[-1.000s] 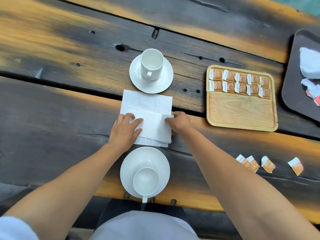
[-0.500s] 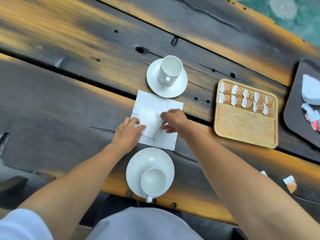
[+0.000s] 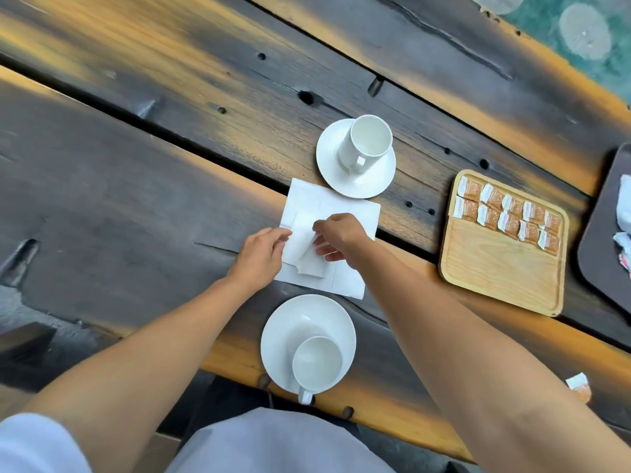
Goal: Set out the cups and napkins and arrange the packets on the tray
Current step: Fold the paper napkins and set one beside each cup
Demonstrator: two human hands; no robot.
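A white napkin (image 3: 355, 213) lies flat on the wooden table between two white cups on saucers, the far cup (image 3: 367, 143) and the near cup (image 3: 317, 363). On top of it is a second, folded napkin (image 3: 300, 244). My left hand (image 3: 261, 257) pinches its left edge and my right hand (image 3: 336, 237) holds its right side, folding it. The wooden tray (image 3: 502, 274) to the right holds two rows of orange sugar packets (image 3: 508, 216) along its far side.
A dark tray (image 3: 604, 240) with white items sits at the right edge. One loose orange packet (image 3: 578, 387) shows beside my right forearm. A gap runs between the table planks. The near table edge is close to my body.
The folded napkin has become narrower as my right hand moved its right edge toward the left. The view has shifted, so everything sits further right and lower in frame.
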